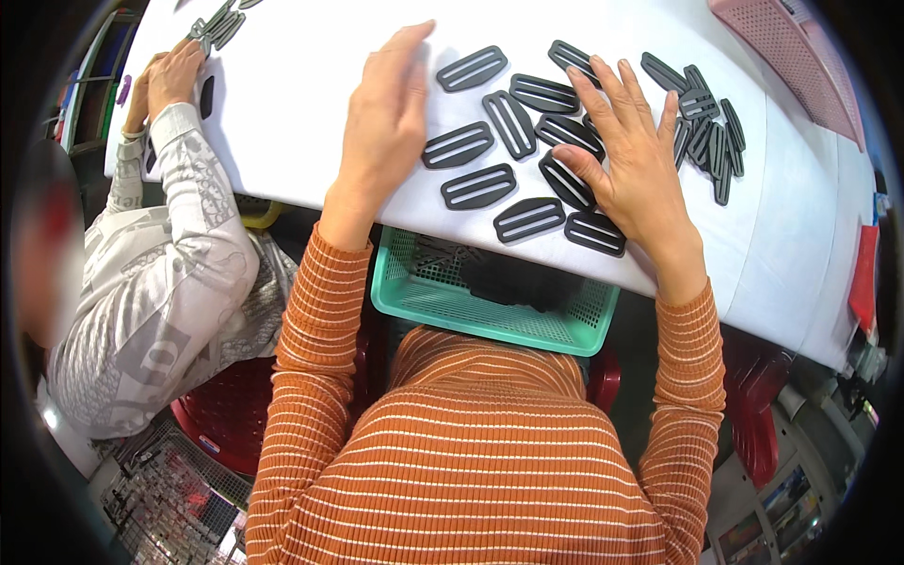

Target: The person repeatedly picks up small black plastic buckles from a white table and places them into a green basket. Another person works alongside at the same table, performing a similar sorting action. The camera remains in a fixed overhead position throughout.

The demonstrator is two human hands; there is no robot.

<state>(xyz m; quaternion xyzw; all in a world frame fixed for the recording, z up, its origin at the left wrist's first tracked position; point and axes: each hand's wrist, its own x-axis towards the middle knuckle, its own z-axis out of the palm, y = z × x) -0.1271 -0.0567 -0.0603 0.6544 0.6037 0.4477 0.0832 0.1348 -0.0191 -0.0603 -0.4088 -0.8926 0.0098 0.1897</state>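
My right hand (626, 165) is spread over a loose group of black plastic strap slide buckles (478, 186), each flat and slotted. Its thumb rests near one slide buckle (569, 181), and the fingers partly cover others; whether it touches them I cannot tell. My left hand (386, 118) hovers at the left side of the group, a little smeared, with its fingers stretched out and nothing seen in it. Close by lie a slide buckle at the far left of the group (472, 69) and another below it (458, 145).
A pile of slide buckles (718, 137) lies right of my hand on the white table (282, 104). A green basket (490, 331) with dark contents sits below the table edge. A pink basket (800, 61) stands far right. At left, a co-worker's hands (174, 80) are near more buckles.
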